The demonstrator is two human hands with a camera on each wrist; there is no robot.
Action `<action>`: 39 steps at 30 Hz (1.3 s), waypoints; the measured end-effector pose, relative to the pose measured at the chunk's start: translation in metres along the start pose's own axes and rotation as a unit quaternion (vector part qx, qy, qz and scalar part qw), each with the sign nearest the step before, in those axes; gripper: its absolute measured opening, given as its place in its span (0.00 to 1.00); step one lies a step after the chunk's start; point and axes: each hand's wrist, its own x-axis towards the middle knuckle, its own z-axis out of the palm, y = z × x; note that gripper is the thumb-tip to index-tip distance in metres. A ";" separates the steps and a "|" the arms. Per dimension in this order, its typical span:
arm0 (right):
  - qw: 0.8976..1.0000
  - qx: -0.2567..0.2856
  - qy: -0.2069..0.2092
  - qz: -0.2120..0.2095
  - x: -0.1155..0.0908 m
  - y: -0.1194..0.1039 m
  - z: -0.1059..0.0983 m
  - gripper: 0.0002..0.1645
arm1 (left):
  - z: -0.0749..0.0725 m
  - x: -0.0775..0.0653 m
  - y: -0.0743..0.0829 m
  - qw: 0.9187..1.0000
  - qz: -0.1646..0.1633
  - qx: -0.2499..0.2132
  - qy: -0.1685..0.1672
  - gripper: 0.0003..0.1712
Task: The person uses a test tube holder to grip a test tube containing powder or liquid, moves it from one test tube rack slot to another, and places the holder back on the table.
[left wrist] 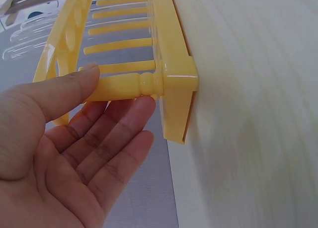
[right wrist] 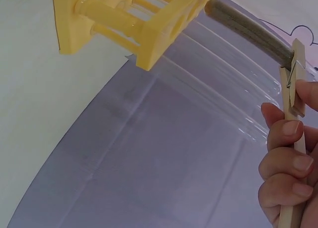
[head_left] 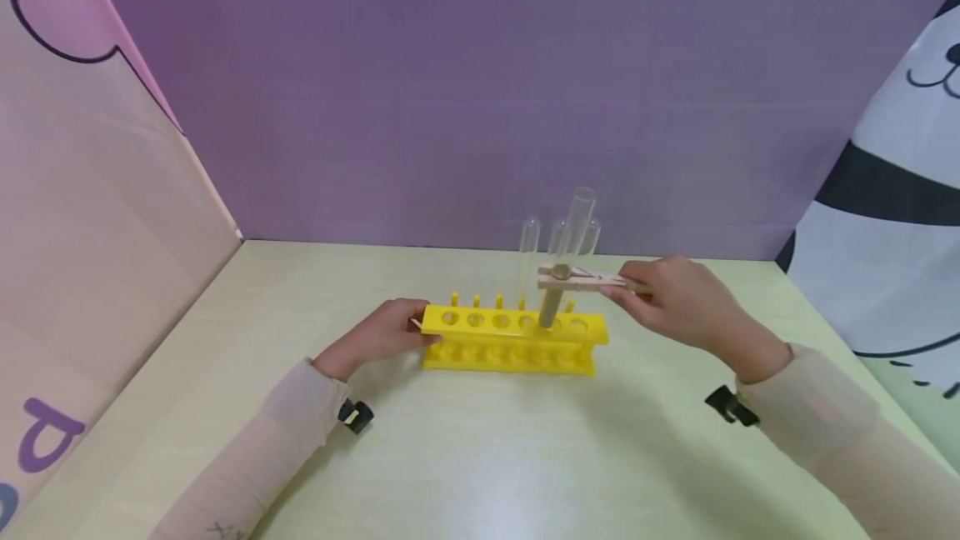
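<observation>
A yellow plastic test tube rack stands on the table. My left hand grips its left end; in the left wrist view thumb and fingers close round the end post. My right hand holds a wooden test tube clamp by its handle. The clamp's jaws grip a glass test tube with grey-brown contents in its lower part. This tube tilts slightly, its rounded bottom close over the holes near the rack's right end. In the right wrist view the tube's bottom shows outside the holes.
Three clear test tubes, one of them the left tube, stand upside down along the rack's back, where a row of pegs rises. A pale wooden table lies beneath, with a purple backdrop behind and printed panels on both sides.
</observation>
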 end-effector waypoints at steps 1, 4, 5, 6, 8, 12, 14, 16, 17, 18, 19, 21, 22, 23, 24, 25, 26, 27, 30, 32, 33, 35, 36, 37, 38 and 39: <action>1.000 0.001 -0.001 0.000 0.001 -0.001 0.000 0.15 | 0.000 0.000 0.000 1.000 0.000 0.000 0.000 0.15; 1.000 0.008 -0.003 0.001 0.003 -0.002 0.002 0.15 | 0.000 0.000 0.000 1.000 0.004 0.000 0.001 0.15; 1.000 0.011 -0.002 0.000 0.003 -0.002 0.002 0.15 | 0.000 -0.001 0.000 1.000 0.005 0.000 0.001 0.15; 1.000 0.014 -0.002 -0.002 0.004 -0.003 0.003 0.15 | 0.000 -0.001 0.000 1.000 0.007 0.000 0.001 0.14; 1.000 0.017 0.000 -0.004 0.006 -0.003 0.004 0.15 | 0.000 -0.002 0.000 1.000 0.010 0.000 0.000 0.14; 1.000 0.023 -0.001 -0.006 0.008 -0.004 0.006 0.16 | 0.000 -0.003 0.000 1.000 0.014 -0.002 0.000 0.14; 1.000 0.024 -0.005 -0.005 0.009 -0.005 0.006 0.15 | 0.000 -0.003 0.000 1.000 0.012 -0.002 -0.001 0.14; 1.000 0.025 -0.009 -0.005 0.009 -0.006 0.007 0.15 | 0.000 -0.004 0.001 1.000 0.009 -0.001 -0.001 0.14; 1.000 0.026 -0.010 -0.004 0.010 -0.006 0.007 0.15 | 0.000 -0.004 0.001 1.000 0.007 -0.002 -0.001 0.14; 1.000 0.026 -0.011 -0.003 0.010 -0.006 0.007 0.15 | 0.000 -0.004 0.002 1.000 0.005 -0.002 -0.001 0.15; 1.000 0.026 -0.011 -0.003 0.010 -0.006 0.008 0.15 | 0.000 -0.004 0.002 1.000 0.005 -0.002 -0.001 0.15; 1.000 0.027 -0.013 0.000 0.010 -0.007 0.008 0.15 | 0.000 -0.005 0.003 1.000 0.004 -0.002 -0.002 0.15; 1.000 0.029 -0.013 0.001 0.011 -0.007 0.009 0.15 | -0.001 -0.006 0.003 1.000 0.004 -0.003 -0.002 0.15; 0.999 0.030 -0.014 0.002 0.011 -0.007 0.009 0.16 | -0.001 -0.006 0.003 1.000 0.005 -0.003 -0.002 0.15; 0.999 0.031 -0.016 0.003 0.011 -0.007 0.009 0.16 | -0.001 -0.006 0.003 1.000 0.005 -0.003 -0.001 0.15; 0.999 0.032 -0.016 0.004 0.012 -0.008 0.009 0.16 | -0.001 -0.006 0.003 1.000 0.005 -0.003 -0.001 0.15; 0.999 0.032 -0.017 0.004 0.012 -0.008 0.009 0.16 | -0.001 -0.006 0.003 1.000 0.005 -0.003 -0.001 0.16; 0.999 0.033 -0.018 0.004 0.013 -0.008 0.009 0.16 | -0.001 -0.006 0.003 1.000 0.004 -0.003 -0.001 0.16; 0.999 0.033 -0.021 0.005 0.014 -0.008 0.011 0.16 | -0.001 -0.006 0.004 1.000 0.000 -0.004 0.000 0.16; 0.999 0.034 -0.024 0.005 0.015 -0.008 0.012 0.16 | -0.001 -0.005 0.003 1.000 -0.001 -0.003 0.000 0.16; 0.999 0.034 -0.026 0.006 0.015 -0.008 0.013 0.16 | -0.001 -0.005 0.003 1.000 -0.001 -0.001 0.001 0.15; 0.999 0.036 -0.026 0.006 0.014 -0.008 0.014 0.15 | 0.000 -0.005 0.003 1.000 0.003 0.000 0.000 0.15; 0.999 0.035 -0.027 0.006 0.014 -0.008 0.015 0.15 | 0.000 -0.005 0.003 1.000 0.005 0.001 0.000 0.14; 0.999 0.035 -0.027 0.006 0.014 -0.008 0.015 0.15 | 0.000 -0.005 0.002 1.000 0.006 0.000 0.000 0.14; 0.999 0.036 -0.028 0.006 0.014 -0.008 0.016 0.15 | 0.000 -0.005 0.002 1.000 0.007 0.000 0.000 0.14; 0.999 0.035 -0.029 0.006 0.014 -0.008 0.017 0.14 | 0.000 -0.005 0.002 1.000 0.007 -0.001 0.000 0.14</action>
